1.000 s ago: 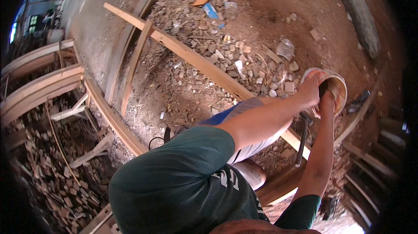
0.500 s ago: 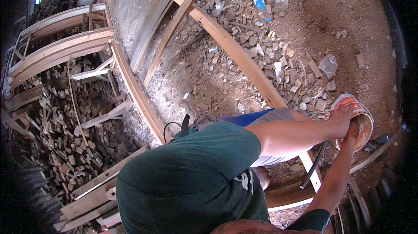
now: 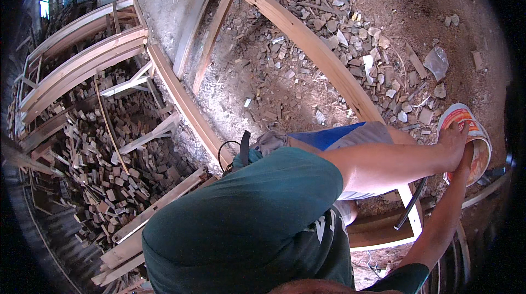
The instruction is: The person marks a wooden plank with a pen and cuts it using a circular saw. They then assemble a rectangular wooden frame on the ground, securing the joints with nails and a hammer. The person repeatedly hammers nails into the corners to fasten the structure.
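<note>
A white bucket with a red-and-orange printed wall (image 3: 461, 116) lies tilted at the far right, its mouth facing right and down. My left hand (image 3: 453, 143) is on the bucket's outer wall near the rim, fingers spread over it, steadying it. From below, my right arm reaches up to the bucket, and my right hand (image 3: 468, 157) is at the mouth. Its fingers are hidden inside, so what they touch cannot be seen. My left forearm (image 3: 394, 168) crosses in front of my body below the blue and grey shorts (image 3: 334, 135).
A long wooden beam (image 3: 312, 42) crosses ahead over rubble (image 3: 378, 53) and a clear plastic piece (image 3: 436, 63). On the left, wooden frames (image 3: 87, 56) enclose a heap of wood offcuts (image 3: 109, 184). A dark rod (image 3: 411, 206) stands beside a pale wooden frame (image 3: 383, 246) below my left forearm.
The whole view has shifted, so the surroundings appear farther right and higher. Both hands stay at the bucket, and less of my right hand's fingers shows.
</note>
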{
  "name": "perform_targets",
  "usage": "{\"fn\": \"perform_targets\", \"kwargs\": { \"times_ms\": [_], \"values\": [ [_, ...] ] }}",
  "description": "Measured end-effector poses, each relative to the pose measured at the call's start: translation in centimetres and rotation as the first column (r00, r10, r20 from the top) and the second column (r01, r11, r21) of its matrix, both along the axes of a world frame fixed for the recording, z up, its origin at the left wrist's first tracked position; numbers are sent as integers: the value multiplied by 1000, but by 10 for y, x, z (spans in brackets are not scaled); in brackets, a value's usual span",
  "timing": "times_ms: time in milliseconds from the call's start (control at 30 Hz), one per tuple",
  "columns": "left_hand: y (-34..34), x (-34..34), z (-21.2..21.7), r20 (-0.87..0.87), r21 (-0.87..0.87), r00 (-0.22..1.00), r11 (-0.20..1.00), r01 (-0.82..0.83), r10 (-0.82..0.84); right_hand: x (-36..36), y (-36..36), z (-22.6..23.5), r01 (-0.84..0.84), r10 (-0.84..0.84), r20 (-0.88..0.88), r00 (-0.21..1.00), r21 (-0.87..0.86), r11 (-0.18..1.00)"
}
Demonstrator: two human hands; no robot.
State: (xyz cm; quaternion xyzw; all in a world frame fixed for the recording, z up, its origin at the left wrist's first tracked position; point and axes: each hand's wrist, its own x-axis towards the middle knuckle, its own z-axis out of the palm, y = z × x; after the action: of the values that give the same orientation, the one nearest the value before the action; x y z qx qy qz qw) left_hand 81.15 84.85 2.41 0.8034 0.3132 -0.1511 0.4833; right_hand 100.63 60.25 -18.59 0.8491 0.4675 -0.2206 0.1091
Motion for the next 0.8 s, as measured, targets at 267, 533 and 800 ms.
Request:
{"fn": "perform_targets", "kwargs": {
  "times_ms": [267, 533, 800],
  "values": [
    [-6, -5, -23, 99, -63, 995, 998, -26, 32, -3, 35, 35, -308, 402, 229, 887, -357, 882],
    [21, -5, 11, -45, -143, 999, 989, 25, -32, -28, 102, 52, 337, -378, -72, 923, -318, 886],
    [22, -1, 30, -43, -133, 991, 984, 117, -124, -27, 67, 23, 415, -420, -12, 907, -140, 899]
  ]
}}
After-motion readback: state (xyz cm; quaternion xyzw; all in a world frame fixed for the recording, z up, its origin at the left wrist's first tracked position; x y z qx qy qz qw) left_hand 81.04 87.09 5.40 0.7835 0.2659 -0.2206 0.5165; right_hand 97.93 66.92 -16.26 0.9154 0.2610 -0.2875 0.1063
